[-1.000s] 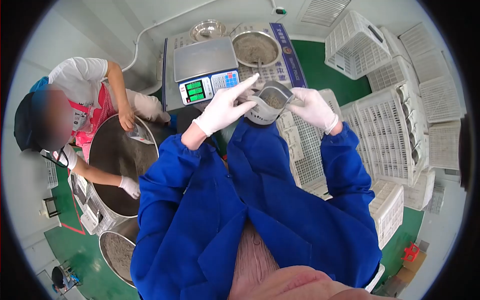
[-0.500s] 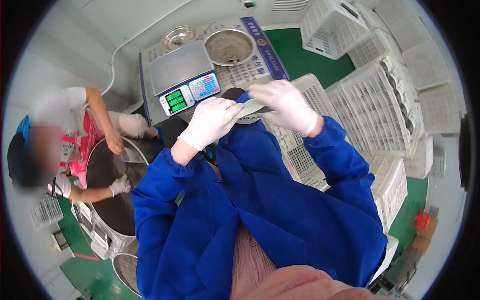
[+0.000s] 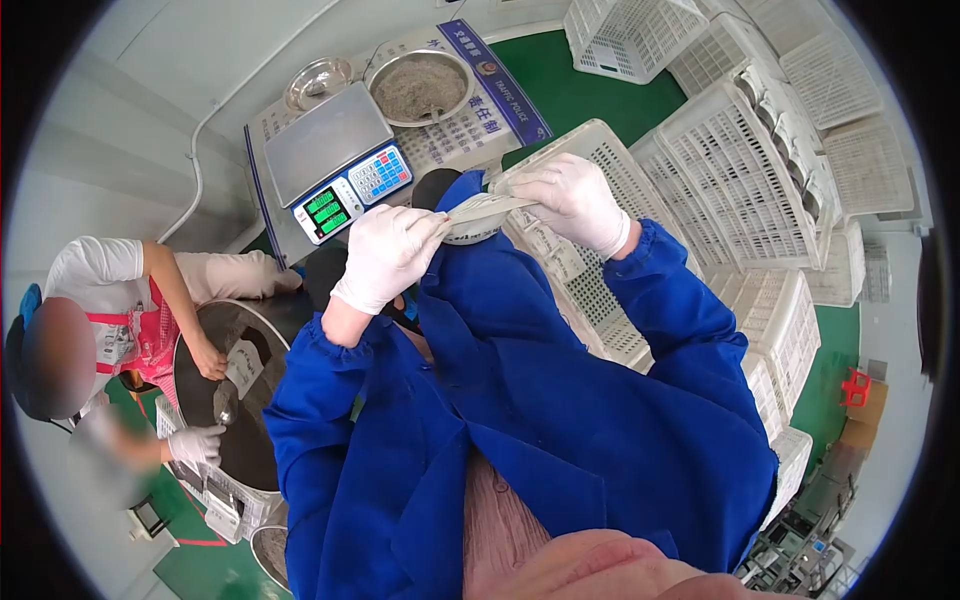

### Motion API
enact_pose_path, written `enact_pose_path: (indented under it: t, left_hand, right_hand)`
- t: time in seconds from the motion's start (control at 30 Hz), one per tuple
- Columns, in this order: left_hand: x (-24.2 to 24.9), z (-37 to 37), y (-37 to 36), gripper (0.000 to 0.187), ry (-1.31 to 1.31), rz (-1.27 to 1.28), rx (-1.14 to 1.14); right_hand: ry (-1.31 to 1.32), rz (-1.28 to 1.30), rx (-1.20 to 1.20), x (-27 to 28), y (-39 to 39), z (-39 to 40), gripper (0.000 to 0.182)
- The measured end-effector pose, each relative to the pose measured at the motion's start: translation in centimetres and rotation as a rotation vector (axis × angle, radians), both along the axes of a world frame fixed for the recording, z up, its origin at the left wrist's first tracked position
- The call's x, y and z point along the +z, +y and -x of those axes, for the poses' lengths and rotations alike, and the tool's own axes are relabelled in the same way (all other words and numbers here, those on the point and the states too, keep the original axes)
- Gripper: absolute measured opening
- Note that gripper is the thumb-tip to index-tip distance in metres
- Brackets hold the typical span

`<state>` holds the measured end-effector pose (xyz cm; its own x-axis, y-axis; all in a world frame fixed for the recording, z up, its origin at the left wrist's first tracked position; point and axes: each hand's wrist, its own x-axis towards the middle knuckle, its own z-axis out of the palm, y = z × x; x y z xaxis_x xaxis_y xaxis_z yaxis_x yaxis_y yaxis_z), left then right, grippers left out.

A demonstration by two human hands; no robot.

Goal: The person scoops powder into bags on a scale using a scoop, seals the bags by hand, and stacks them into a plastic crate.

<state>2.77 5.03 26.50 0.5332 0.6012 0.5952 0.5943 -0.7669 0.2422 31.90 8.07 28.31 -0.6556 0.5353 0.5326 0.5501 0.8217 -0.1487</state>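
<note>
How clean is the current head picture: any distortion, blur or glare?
Head view: heavy fisheye bending with a black surround; the co-worker's head and one forearm smeared by soft patches; left hand and right hand bright but clearly outlined; scale display lit green, its digits too small to read surely.

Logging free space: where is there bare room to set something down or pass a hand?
Bare: the scale plate; the printed table patch between scale, basin and blue border; green floor between the table and the far white crate.
Crowded: the table's far end, where the small bowl and basin adjoin the scale, and the right side, packed with crates.
</note>
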Motion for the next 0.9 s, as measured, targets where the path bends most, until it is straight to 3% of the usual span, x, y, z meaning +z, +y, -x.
enact_pose_path:
  t: [0.1, 0.27, 0.43, 0.7, 0.73, 0.83, 0.9]
  left_hand:
    - [0.3, 0.1, 0.1, 0.019, -0.047, 0.192, 0.038]
    - [5.0, -3.9, 1.1, 0.023, 0.094, 0.162, -0.061]
    - [3.7, -6.8, 3.4, 0.014, 0.109, -0.009, -0.182]
    - [-0.2, -8.5, 5.1, 0.013, 0.094, 0.075, -0.108]
    - [-1.3, -8.1, 5.2, 0.008, 0.079, 0.062, -0.048]
    - [-5.3, -6.4, 4.0, 0.014, -0.166, 0.525, 0.121]
    - [-7.6, -6.4, 2.7, 0.016, -0.369, 0.894, 0.12]
  right_hand:
    - [0.063, 0.013, -0.019, 0.7, -0.3, -0.1, 0.016]
    - [0.067, -0.075, 0.035, 2.1, -0.6, 1.7, 0.018]
    - [0.092, -0.068, -0.032, 1.5, -0.5, -1.2, 0.015]
    - [0.172, -0.018, -0.278, -0.4, -2.9, -9.8, 0.017]
    - [0.319, 0.116, -0.367, -1.2, -3.7, -11.1, 0.016]
    - [0.795, 0.531, -0.584, -5.0, -5.6, -14.8, 0.02]
    - [0.848, 0.664, -0.694, -9.0, -6.4, -17.9, 0.022]
